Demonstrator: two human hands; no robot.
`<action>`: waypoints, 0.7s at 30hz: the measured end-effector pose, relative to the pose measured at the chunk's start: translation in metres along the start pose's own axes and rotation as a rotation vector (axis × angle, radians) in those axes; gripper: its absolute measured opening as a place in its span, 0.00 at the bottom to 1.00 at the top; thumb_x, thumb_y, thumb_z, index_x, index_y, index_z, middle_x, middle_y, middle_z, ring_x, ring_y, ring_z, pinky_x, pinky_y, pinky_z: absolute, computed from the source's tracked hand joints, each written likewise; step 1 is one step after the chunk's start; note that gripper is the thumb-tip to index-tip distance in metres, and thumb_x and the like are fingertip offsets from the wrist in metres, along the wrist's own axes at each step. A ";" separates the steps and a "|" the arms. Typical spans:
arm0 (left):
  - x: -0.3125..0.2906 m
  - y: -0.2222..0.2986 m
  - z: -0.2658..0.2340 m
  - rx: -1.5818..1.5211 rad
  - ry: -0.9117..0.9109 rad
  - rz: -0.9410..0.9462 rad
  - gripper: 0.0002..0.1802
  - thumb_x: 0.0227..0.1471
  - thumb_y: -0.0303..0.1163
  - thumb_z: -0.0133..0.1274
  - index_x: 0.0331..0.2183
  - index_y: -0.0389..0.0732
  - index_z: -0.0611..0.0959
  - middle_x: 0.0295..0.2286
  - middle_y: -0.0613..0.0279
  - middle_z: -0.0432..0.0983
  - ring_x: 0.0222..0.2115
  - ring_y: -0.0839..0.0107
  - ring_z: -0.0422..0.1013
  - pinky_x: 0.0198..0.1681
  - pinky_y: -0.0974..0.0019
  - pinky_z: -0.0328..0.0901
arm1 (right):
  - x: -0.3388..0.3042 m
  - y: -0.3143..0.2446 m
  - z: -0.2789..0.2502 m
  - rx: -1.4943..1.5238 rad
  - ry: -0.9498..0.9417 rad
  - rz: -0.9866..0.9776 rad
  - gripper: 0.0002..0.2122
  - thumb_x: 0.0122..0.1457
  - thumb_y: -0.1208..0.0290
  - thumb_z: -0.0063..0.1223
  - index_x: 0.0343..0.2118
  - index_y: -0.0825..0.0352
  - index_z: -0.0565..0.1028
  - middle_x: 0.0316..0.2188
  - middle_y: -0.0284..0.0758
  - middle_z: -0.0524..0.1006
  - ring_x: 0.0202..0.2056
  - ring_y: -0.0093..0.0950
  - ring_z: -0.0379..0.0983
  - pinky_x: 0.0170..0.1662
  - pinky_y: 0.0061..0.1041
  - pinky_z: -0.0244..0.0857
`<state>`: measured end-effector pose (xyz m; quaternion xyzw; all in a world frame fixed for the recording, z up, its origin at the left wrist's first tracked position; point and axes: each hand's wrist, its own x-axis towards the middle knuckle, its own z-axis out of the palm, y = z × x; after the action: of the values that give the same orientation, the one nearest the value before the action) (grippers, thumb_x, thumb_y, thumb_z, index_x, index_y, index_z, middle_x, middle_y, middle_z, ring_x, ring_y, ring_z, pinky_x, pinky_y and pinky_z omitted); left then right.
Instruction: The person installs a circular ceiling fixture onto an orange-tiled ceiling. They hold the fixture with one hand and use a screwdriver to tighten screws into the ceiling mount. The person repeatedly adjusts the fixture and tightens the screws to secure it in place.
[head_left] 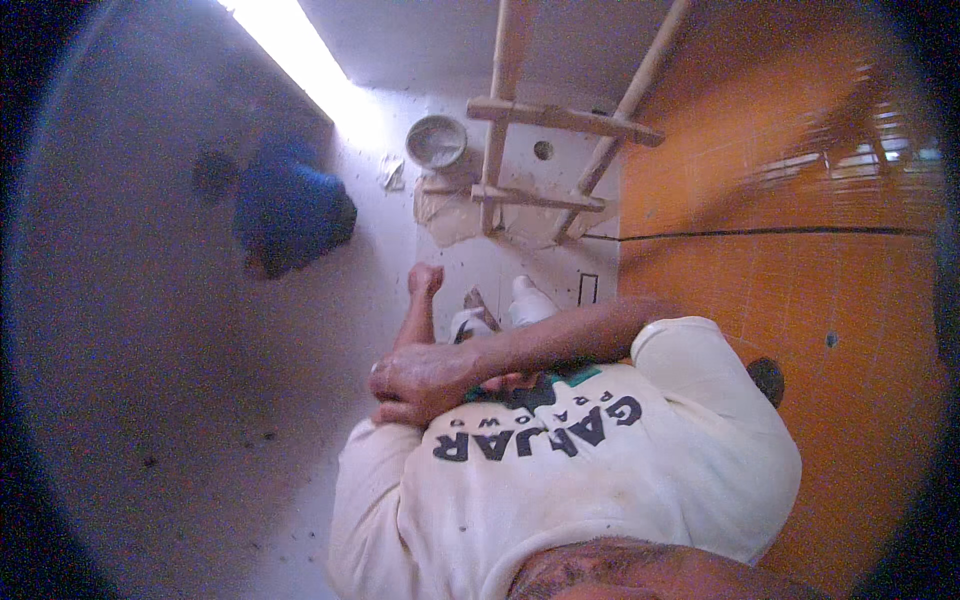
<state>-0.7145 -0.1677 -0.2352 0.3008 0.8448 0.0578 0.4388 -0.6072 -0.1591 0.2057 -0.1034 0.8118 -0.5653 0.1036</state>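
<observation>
My right hand (425, 384) lies across my body and is closed round my left arm, near the elbow. Past it, the left forearm (416, 325) reaches forward, ending in my left hand (426, 279). Those fingers are curled into a fist, with nothing seen in them. Below both arms is my pale printed T-shirt (520, 500). One bare foot (480, 303) shows between the arms, beside a pale trouser leg (530, 303).
Ahead stands a rough wooden ladder-like frame (565, 120). Left of it, a grey bucket (436, 143) sits by a stained brown sheet (448, 220). An orange surface (740, 290) fills the right, crossed by a dark cable (770, 232). A person in blue (290, 205) bends at left.
</observation>
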 end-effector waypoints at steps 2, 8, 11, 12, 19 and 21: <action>0.008 -0.004 -0.026 -0.029 0.068 -0.022 0.25 0.41 0.49 0.57 0.30 0.34 0.83 0.34 0.42 0.77 0.39 0.46 0.73 0.42 0.54 0.69 | 0.021 -0.001 -0.018 0.053 -0.047 0.063 0.18 0.57 0.58 0.47 0.28 0.74 0.74 0.30 0.52 0.75 0.35 0.50 0.72 0.43 0.44 0.64; 0.033 -0.031 -0.074 -0.019 0.061 -0.115 0.26 0.41 0.49 0.57 0.31 0.33 0.82 0.36 0.41 0.77 0.40 0.46 0.73 0.43 0.54 0.68 | 0.070 0.010 -0.043 0.051 -0.082 -0.086 0.21 0.58 0.54 0.46 0.33 0.74 0.72 0.33 0.51 0.74 0.38 0.48 0.72 0.44 0.44 0.64; 0.068 -0.035 -0.120 -0.032 0.080 -0.122 0.26 0.41 0.49 0.57 0.32 0.33 0.82 0.36 0.41 0.76 0.40 0.46 0.73 0.43 0.54 0.68 | 0.108 0.027 -0.067 -0.063 -0.041 -0.050 0.26 0.59 0.46 0.43 0.33 0.73 0.72 0.33 0.51 0.73 0.38 0.48 0.71 0.43 0.43 0.64; 0.085 -0.034 -0.141 -0.031 0.092 -0.110 0.26 0.41 0.49 0.57 0.32 0.33 0.82 0.36 0.41 0.76 0.41 0.46 0.73 0.43 0.54 0.68 | 0.124 0.032 -0.078 -0.084 -0.030 -0.061 0.27 0.59 0.45 0.42 0.33 0.73 0.72 0.33 0.51 0.73 0.38 0.48 0.71 0.43 0.43 0.64; 0.168 -0.022 -0.257 -0.050 0.141 -0.080 0.28 0.41 0.49 0.58 0.34 0.32 0.82 0.38 0.40 0.76 0.42 0.46 0.72 0.44 0.54 0.68 | 0.211 0.048 -0.159 -0.016 -0.103 -0.120 0.25 0.58 0.47 0.45 0.29 0.72 0.73 0.28 0.48 0.74 0.33 0.48 0.72 0.38 0.43 0.65; 0.201 -0.025 -0.292 -0.031 0.157 -0.068 0.28 0.41 0.49 0.58 0.34 0.32 0.81 0.38 0.40 0.76 0.42 0.47 0.72 0.44 0.54 0.68 | 0.244 0.072 -0.174 -0.042 -0.062 -0.110 0.26 0.57 0.46 0.45 0.29 0.72 0.73 0.29 0.48 0.74 0.34 0.47 0.72 0.38 0.42 0.64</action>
<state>-1.0403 -0.0267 -0.2086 0.2595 0.8854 0.0793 0.3775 -0.8936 -0.0484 0.1842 -0.1677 0.8129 -0.5495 0.0951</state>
